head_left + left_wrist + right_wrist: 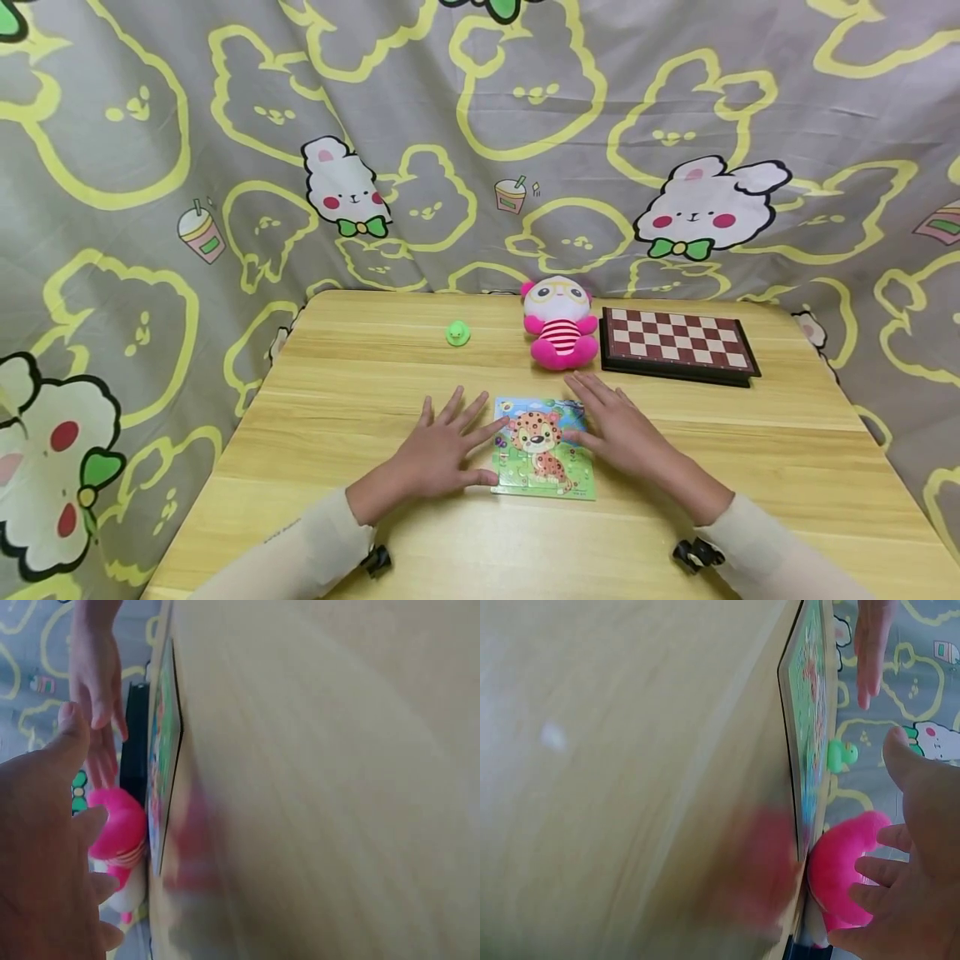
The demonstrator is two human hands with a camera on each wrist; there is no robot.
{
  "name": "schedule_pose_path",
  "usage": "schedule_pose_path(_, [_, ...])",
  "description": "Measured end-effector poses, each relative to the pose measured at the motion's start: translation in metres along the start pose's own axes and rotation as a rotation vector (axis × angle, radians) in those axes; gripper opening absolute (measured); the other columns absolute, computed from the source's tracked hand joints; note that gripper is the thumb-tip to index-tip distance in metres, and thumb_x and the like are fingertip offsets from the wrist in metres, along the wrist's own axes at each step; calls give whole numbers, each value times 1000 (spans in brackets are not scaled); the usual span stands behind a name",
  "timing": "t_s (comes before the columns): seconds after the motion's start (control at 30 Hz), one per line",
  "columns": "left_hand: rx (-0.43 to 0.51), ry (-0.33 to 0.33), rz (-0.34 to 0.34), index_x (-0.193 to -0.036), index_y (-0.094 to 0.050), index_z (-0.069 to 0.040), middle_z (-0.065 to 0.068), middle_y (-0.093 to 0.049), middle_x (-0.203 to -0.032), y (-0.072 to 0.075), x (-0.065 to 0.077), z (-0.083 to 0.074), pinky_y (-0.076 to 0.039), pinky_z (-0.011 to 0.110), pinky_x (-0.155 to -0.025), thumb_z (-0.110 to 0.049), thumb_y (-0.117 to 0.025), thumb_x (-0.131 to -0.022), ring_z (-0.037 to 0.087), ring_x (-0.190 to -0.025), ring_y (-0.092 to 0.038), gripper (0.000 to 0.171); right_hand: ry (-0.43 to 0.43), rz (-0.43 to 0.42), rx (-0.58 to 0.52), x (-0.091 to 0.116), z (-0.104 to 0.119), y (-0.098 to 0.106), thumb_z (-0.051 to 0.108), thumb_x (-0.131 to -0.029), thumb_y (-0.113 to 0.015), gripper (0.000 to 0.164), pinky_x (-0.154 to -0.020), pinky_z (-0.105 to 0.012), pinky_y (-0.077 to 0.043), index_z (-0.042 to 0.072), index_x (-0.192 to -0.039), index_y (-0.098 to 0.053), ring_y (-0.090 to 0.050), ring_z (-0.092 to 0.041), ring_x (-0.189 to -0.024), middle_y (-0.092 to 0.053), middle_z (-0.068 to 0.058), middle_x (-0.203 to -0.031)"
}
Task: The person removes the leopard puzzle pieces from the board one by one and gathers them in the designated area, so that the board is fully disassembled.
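Observation:
A flat jigsaw puzzle (536,462) with a cartoon leopard on green and blue lies on the wooden table, its pieces joined. My left hand (435,454) has its fingers spread, with the tips overlapping the puzzle's left side in the head view. Over the puzzle's upper right edge, my right hand (626,429) reaches in with fingers extended. Neither hand holds anything. Both wrist views show the puzzle (169,742) flat and thin, with the left fingers (94,825) and the right fingers (881,870) held above the tabletop.
Behind the puzzle sits a pink and white plush toy (561,333) with a striped belly. A small green rubber duck (457,333) stands to its left, a checkered board box (675,343) to its right. A patterned curtain (420,100) hangs behind the table (322,375).

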State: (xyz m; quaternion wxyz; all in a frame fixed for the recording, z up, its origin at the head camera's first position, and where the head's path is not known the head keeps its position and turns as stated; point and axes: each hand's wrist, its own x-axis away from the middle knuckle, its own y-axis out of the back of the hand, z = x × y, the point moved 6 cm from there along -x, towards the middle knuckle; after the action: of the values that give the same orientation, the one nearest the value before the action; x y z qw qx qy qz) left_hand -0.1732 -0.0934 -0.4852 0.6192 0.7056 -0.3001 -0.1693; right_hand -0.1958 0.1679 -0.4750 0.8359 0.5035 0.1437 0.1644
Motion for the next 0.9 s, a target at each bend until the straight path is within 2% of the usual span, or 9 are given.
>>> schedule_pose_path(0.2, [33,-37,56,-161,-22,-51,4,-4,-174,-8,2,-7,-10,80,-112,-82,-45,-90,44,-157,0,80,28,9,-26,-4,10,-7,47,-94,-73,86,-117,-65,-28,11,-162,-33,-31,-41,-152,-34,-18,-165])
schedule_pose_path(0.43, [20,-73,86,-160,-22,-51,11,-2,-173,-15,1,-15,-13,81,-111,-79,-43,-93,46,-156,-1,76,30,49,-82,-12,23,-16,47,-95,-72,82,-112,-63,-39,14,-161,-38,-36,-39,-150,-37,-14,-164])
schedule_pose_path(0.7, [-57,-68,116,-161,-22,-50,15,-4,-173,-16,0,-20,-19,81,-110,-74,-44,-96,46,-156,-5,73,41,59,-111,-21,35,-24,41,-95,-75,74,-111,-60,-42,13,-156,-46,-42,-36,-146,-45,-12,-159])
schedule_pose_path(0.9, [-96,-61,140,-162,-17,-51,15,-6,-173,-18,-2,-20,-22,78,-111,-72,-42,-97,45,-157,-8,72,51,58,-143,-31,45,-26,34,-95,-76,65,-110,-57,-43,11,-151,-53,-47,-32,-141,-53,-10,-151])
